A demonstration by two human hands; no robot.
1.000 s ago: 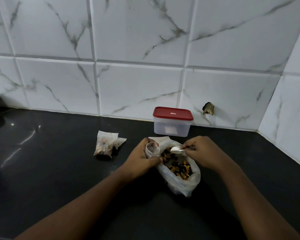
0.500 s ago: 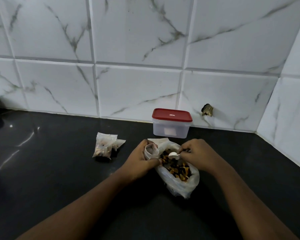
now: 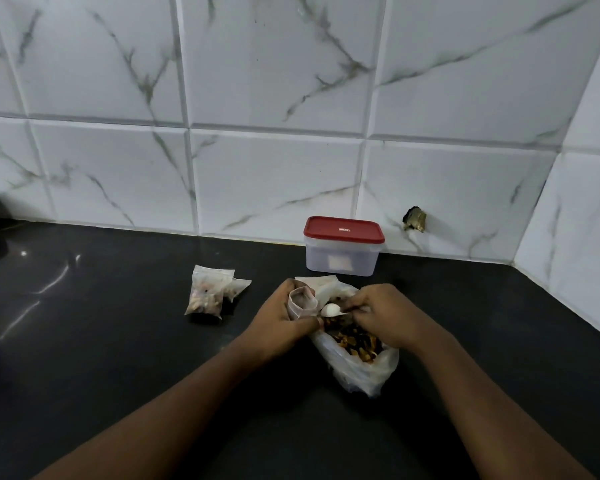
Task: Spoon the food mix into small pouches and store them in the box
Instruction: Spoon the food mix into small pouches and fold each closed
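The left hand [image 3: 284, 323] grips a small pouch [image 3: 302, 301], mouth open. Just right of it, the right hand [image 3: 381, 315] pinches a white spoon [image 3: 331, 310] above the food mix bag [image 3: 357, 355]. The box [image 3: 343, 247] stands closed, farther back.

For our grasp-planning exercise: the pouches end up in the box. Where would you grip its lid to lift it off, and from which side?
Probably the lid by a front corner, coming from the front and above. Its rim overhangs the clear box, giving fingers a lip, and the wall stands close behind.
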